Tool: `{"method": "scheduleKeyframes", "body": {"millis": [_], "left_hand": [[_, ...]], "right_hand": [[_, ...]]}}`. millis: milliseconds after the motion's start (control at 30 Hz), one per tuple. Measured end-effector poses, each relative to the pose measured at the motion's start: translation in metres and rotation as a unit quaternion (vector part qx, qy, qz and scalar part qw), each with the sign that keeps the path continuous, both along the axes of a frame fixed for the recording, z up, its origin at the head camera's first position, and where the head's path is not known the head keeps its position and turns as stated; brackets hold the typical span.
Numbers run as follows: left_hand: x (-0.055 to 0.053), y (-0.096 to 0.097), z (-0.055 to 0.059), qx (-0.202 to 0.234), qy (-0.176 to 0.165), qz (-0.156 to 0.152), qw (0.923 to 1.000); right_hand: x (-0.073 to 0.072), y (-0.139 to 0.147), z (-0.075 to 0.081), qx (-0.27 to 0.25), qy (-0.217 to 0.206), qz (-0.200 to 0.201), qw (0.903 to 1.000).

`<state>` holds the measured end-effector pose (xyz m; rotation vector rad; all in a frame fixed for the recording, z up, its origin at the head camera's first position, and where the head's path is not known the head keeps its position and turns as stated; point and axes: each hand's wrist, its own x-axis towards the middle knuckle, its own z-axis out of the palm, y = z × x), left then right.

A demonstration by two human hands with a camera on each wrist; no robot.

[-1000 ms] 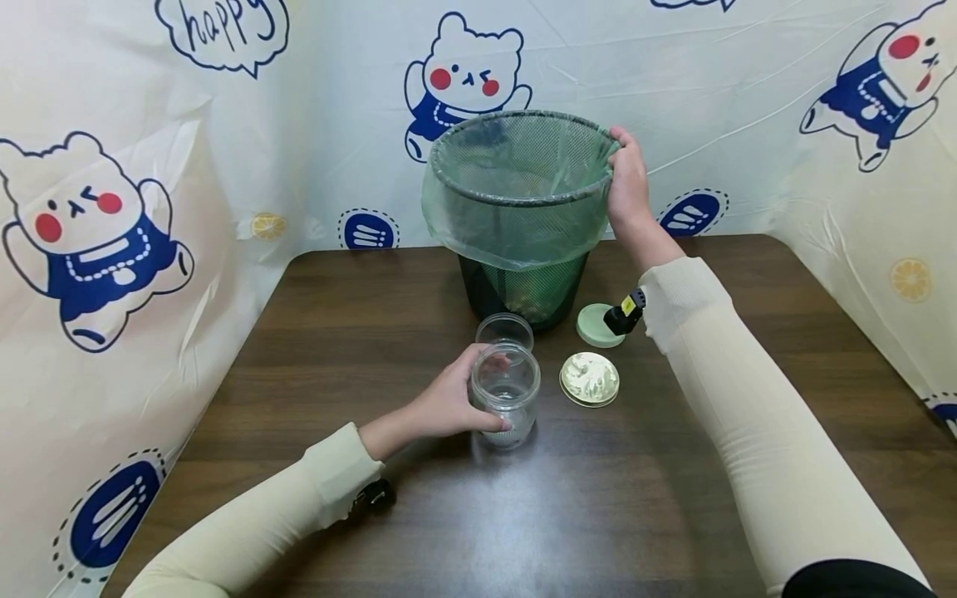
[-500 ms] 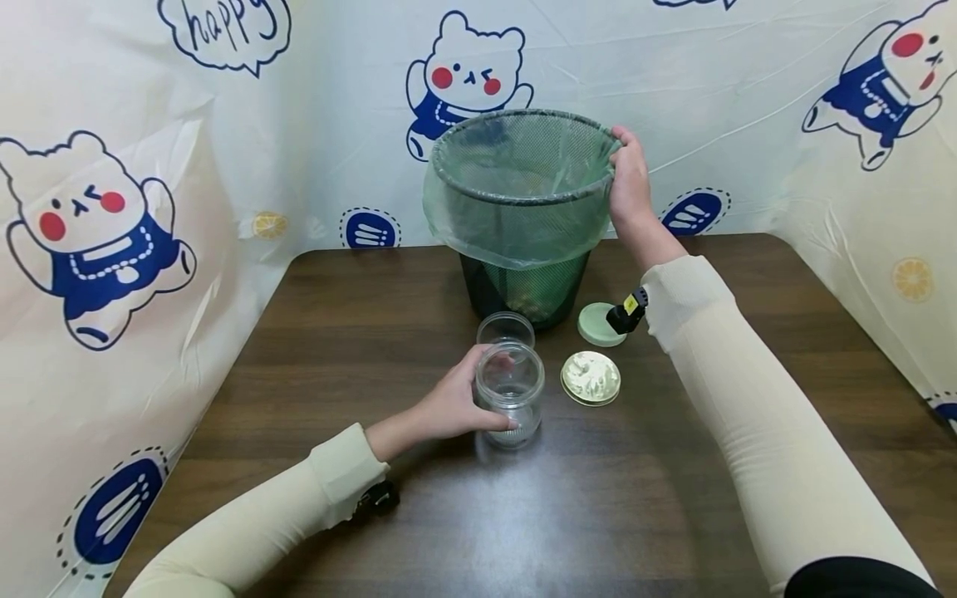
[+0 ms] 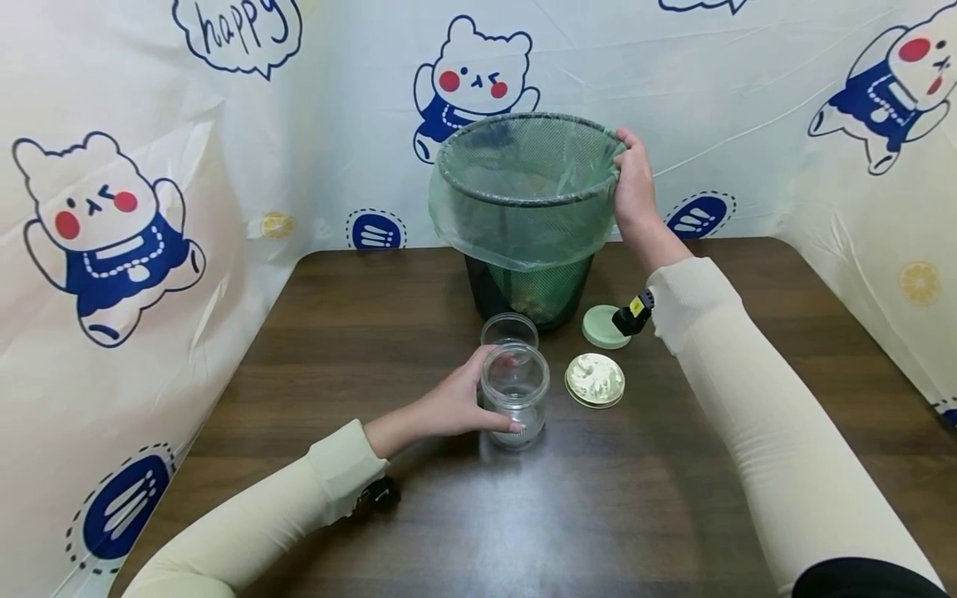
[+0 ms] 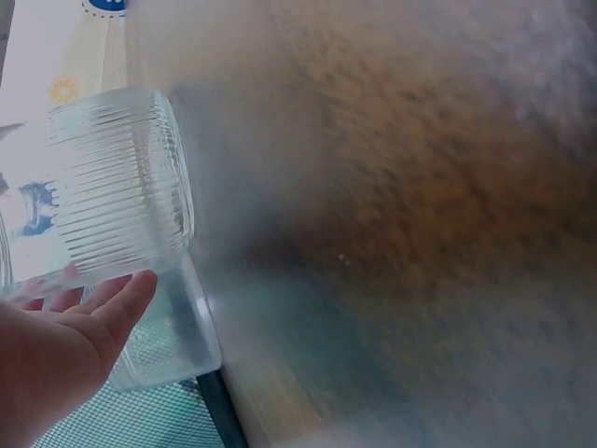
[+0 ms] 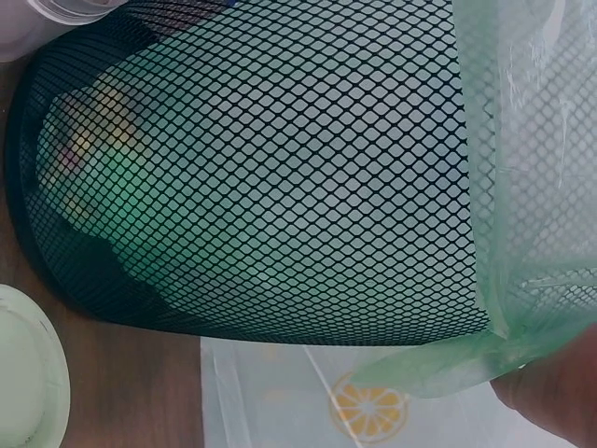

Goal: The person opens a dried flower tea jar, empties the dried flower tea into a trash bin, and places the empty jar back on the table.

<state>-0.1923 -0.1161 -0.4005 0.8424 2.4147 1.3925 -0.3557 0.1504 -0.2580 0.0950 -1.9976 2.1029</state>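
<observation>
In the head view my left hand [image 3: 452,404] holds a clear glass jar [image 3: 526,397] upright on the table, thumb across its near side. The jar has no lid on, and fine vertical ribs show on its wall in the left wrist view. Right behind it stands a second clear container [image 3: 510,325], partly hidden by the jar. My right hand [image 3: 635,189] grips the right rim of a mesh wastebasket [image 3: 523,224] lined with a green plastic bag [image 5: 550,168]. Something colourful and blurred shows low inside through the mesh.
A pale green lid [image 3: 602,325] lies right of the wastebasket's base. Nearer, a gold-coloured lid [image 3: 595,379] shows its shiny side upward. All stand on a dark wooden table [image 3: 351,332], with a printed cloth [image 3: 336,124] hanging behind and at both sides.
The jar and my left hand have shifted very slightly right. My right hand keeps its hold on the wastebasket rim, and the head view has swung a little.
</observation>
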Motion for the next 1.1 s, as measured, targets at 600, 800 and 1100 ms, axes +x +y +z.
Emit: {"method": "scheduleKeyframes", "body": {"millis": [600,800,1100], "left_hand": [[-0.010,-0.019,0.026,0.016,-0.024,-0.048,0.9985],[-0.022,-0.032,0.052,0.031,0.017,-0.009,0.9993],[-0.057,-0.058,0.108,0.039,0.084,0.084,0.9922]], "right_hand": [[0.007,0.013,0.005,0.112,-0.017,0.010,0.9936],[0.012,0.022,0.013,0.105,-0.013,0.020,0.9941],[0.013,0.049,0.026,0.107,-0.015,0.009,0.9941]]}}
